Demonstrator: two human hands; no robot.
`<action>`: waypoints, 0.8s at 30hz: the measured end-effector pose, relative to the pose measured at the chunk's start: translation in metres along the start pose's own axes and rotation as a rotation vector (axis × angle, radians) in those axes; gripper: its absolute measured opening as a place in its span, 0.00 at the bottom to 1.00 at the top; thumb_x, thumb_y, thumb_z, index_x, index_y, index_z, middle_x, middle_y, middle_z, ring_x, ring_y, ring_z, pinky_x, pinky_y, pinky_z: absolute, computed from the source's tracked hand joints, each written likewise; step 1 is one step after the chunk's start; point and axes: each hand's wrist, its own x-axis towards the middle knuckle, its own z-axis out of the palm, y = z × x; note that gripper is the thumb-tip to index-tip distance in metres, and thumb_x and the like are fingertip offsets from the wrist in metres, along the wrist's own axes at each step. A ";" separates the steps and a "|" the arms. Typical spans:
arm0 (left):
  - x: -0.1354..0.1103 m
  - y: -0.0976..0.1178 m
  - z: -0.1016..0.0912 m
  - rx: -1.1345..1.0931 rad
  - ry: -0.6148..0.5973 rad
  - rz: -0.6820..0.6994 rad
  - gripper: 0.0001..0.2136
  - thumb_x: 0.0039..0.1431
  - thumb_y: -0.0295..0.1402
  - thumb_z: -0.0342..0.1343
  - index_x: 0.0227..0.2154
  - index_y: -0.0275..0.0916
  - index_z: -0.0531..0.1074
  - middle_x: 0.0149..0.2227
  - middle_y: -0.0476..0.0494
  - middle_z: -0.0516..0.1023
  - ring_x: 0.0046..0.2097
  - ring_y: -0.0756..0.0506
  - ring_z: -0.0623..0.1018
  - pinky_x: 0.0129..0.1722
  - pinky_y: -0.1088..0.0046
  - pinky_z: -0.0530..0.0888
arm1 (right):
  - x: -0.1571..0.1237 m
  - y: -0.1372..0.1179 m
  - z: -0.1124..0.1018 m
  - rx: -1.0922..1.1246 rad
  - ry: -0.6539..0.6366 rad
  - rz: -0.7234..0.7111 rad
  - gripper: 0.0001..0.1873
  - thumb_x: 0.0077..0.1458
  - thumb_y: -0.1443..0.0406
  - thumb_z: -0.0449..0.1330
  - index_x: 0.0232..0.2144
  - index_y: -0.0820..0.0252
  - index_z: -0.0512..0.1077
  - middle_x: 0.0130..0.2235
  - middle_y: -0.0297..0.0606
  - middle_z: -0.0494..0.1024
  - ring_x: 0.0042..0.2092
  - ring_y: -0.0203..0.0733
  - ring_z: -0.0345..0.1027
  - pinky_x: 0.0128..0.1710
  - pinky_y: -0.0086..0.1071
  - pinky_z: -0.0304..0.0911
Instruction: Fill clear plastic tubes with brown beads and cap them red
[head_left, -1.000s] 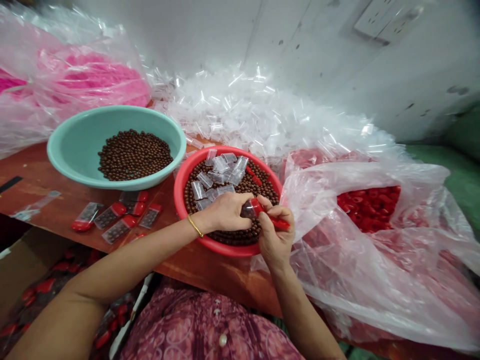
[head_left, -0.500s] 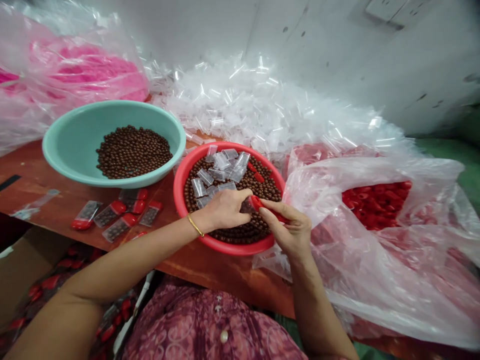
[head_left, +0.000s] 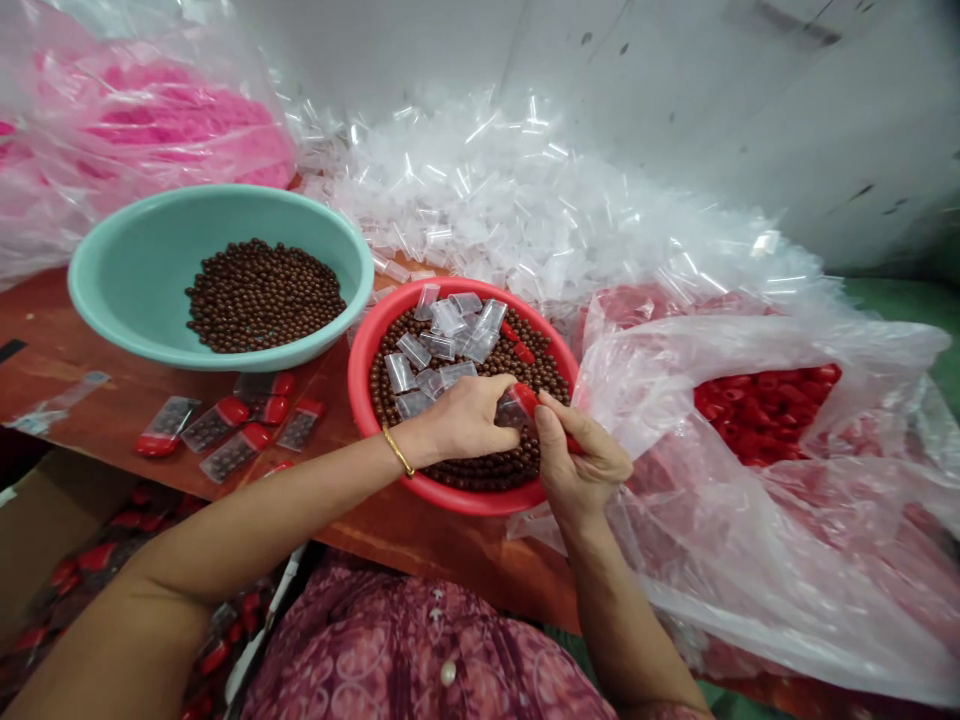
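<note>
Hands: our left hand (head_left: 466,420) pinches a small clear bag (head_left: 511,410), our right hand (head_left: 581,465) closes narrowly on the red plastic piece (head_left: 529,402) at its end | Place: both held between our hands, above brown beads (head_left: 495,472) in a red plastic bowl (head_left: 450,497)

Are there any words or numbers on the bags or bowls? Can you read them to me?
None can be read: the little clear bags, the red-capped packets, the red piece in the right hand, the red bowl and the green bowl show no words, numbers or signs that I can make out.
</note>
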 end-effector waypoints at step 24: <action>-0.004 0.002 -0.008 0.292 -0.122 0.036 0.06 0.46 0.33 0.53 0.26 0.37 0.69 0.25 0.48 0.74 0.26 0.48 0.71 0.24 0.74 0.60 | 0.015 0.001 -0.011 -0.031 -0.388 -0.295 0.05 0.53 0.69 0.59 0.28 0.60 0.74 0.18 0.29 0.68 0.20 0.30 0.61 0.20 0.25 0.57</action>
